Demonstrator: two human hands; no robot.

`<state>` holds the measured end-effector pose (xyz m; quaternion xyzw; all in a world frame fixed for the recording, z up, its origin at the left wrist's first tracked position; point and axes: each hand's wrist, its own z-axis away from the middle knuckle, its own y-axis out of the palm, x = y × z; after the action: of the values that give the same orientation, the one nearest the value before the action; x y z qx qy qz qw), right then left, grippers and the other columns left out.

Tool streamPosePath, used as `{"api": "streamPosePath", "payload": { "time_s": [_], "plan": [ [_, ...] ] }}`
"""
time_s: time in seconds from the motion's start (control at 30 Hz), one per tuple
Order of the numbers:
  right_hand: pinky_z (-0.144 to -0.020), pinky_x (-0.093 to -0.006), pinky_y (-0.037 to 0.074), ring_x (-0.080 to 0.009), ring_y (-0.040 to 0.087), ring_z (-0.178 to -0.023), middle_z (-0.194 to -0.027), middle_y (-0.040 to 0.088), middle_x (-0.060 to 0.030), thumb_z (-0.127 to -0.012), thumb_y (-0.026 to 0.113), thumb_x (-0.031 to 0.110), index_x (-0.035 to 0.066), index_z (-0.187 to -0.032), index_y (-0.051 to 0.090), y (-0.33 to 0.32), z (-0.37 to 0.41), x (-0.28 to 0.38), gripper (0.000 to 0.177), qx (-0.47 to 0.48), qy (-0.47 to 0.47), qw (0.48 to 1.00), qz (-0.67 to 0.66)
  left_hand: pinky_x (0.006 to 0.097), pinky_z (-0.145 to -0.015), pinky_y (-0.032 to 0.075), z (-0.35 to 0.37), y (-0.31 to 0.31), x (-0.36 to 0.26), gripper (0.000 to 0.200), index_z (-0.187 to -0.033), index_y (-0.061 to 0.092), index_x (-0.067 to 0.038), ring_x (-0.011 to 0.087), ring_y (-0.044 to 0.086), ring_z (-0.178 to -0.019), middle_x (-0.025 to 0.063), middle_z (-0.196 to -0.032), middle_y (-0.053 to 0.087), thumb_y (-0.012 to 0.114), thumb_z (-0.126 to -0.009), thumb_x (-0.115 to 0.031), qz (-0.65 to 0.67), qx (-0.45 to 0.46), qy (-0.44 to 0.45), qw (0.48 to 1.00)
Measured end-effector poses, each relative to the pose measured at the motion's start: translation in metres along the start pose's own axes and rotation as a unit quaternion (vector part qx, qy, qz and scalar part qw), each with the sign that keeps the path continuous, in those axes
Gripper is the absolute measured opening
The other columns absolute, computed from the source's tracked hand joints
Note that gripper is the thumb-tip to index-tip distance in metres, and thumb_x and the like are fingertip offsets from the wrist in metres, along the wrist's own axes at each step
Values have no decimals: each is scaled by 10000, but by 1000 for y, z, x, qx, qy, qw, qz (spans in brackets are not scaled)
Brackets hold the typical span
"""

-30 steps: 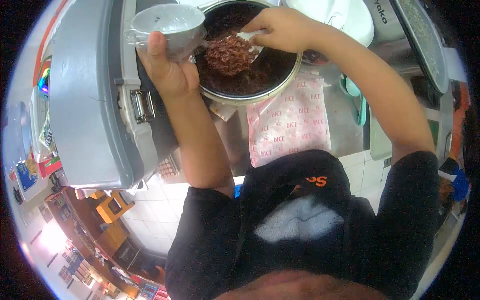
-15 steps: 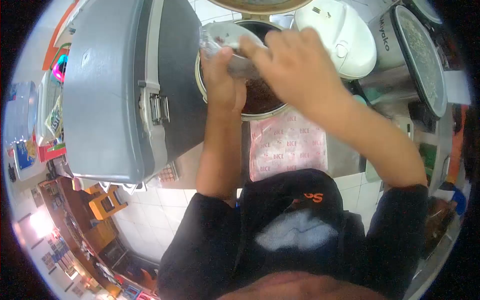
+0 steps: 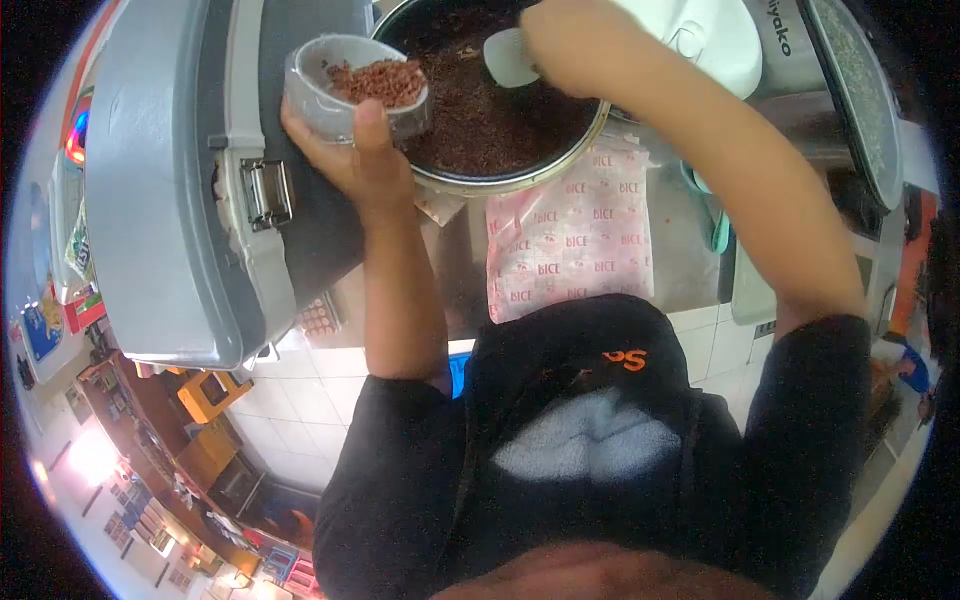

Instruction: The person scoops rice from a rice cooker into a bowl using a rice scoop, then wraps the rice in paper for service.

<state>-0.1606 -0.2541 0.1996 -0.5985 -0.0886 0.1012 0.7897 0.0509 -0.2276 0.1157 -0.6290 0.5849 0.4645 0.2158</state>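
My left hand (image 3: 365, 165) holds up a plastic-covered bowl (image 3: 345, 117) with its thumb on the near side. Reddish-brown rice (image 3: 385, 84) partly fills the bowl. To its right is a round cooker pot (image 3: 480, 185) of dark reddish-brown rice (image 3: 470, 130). Over the pot, my right hand (image 3: 575, 45) is closed on a pale rice paddle (image 3: 510, 58), whose blade is at the rice. Pink printed paper (image 3: 575, 235) lies on the counter in front of the pot.
A large grey box (image 3: 165, 190) with a metal latch stands at the left. The white lid or cooker (image 3: 700, 40) is at the upper right, beside a Miyako appliance (image 3: 790, 110). A green strap (image 3: 720, 230) hangs near the counter's right side. Yellow stool (image 3: 210, 397) on the floor.
My left hand and the bowl have moved left, away from above the pot. My right hand has left the bowl, and the paddle is now down in the pot. The view has shifted.
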Motion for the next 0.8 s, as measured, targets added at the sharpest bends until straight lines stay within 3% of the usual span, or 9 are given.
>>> {"api": "streamPosePath", "payload": {
  "time_s": [0.03, 0.17, 0.27, 0.3, 0.4, 0.53, 0.63, 0.8],
  "plan": [
    [-784, -426, 563, -298, 699, -952, -1015, 717, -125, -825, 629, 174, 94, -1054, 731, 16, -16, 5, 263, -14, -12, 1000, -1, 443, -991, 477, 2, -2, 2, 815, -1375, 357, 14, 299, 553, -1148, 184, -1251, 517, 715, -759, -381, -30, 0, 2, 1000],
    [-819, -427, 564, -322, 699, -989, -1050, 721, -147, -784, 662, 132, 90, -1041, 745, 61, -86, 22, 273, 75, -109, 991, -20, 406, -1042, 404, 12, -7, 6, 940, -1433, 278, 8, 279, 482, -1195, 169, -1301, 443, 754, -750, -428, -21, 15, -27, 999],
    [-817, -434, 564, -327, 699, -987, -1051, 720, -155, -765, 681, 139, 84, -1045, 738, 80, -84, 42, 292, 17, -179, 983, -29, 420, -1055, 398, 14, -7, 6, 991, -1462, 248, 3, 297, 464, -1227, 183, -1329, 427, 752, -739, -450, 32, 15, -44, 998],
    [-827, -452, 554, -330, 690, -1003, -1048, 714, -170, -772, 672, 159, 78, -1054, 727, 74, -89, 37, 298, 79, -219, 972, 23, 424, -1062, 393, 14, -8, 8, 1004, -1467, 241, 3, 303, 456, -1239, 184, -1337, 423, 750, -735, -457, 34, 12, -43, 998],
    [-847, -462, 539, -331, 680, -1012, -1023, 711, -185, -775, 668, 178, 63, -1041, 717, 61, -66, 28, 295, 63, -279, 958, 34, 430, -1073, 384, 12, -8, 7, 1018, -1474, 232, 3, 309, 448, -1254, 188, -1351, 416, 748, -729, -459, 21, 7, -31, 999],
    [-858, -451, 532, -335, 678, -987, -1007, 713, -172, -774, 676, 209, 100, -1089, 716, 49, -39, 18, 336, 102, -255, 962, 17, 427, -1076, 380, 12, -6, 10, 1011, -1474, 230, 10, 306, 449, -1248, 188, -1354, 413, 745, -732, -445, 14, 11, -11, 1000],
    [-839, -437, 534, -344, 672, -954, -1020, 710, -146, -768, 703, 269, 213, -1199, 692, 42, -24, 4, 434, 54, -281, 953, -97, 423, -1075, 381, 12, -5, 7, 995, -1475, 233, 7, 304, 449, -1245, 190, -1351, 414, 741, -740, -431, 4, 6, -24, 1000],
    [-853, -437, 523, -345, 668, -963, -1020, 710, -145, -764, 715, 300, 170, -1176, 702, 29, -17, -5, 432, 53, -242, 961, -119, 428, -1073, 385, 8, -5, -3, 920, -1474, 241, -6, 288, 460, -1240, 174, -1355, 423, 718, -775, -368, 40, 23, -54, 997]
  ]
}}
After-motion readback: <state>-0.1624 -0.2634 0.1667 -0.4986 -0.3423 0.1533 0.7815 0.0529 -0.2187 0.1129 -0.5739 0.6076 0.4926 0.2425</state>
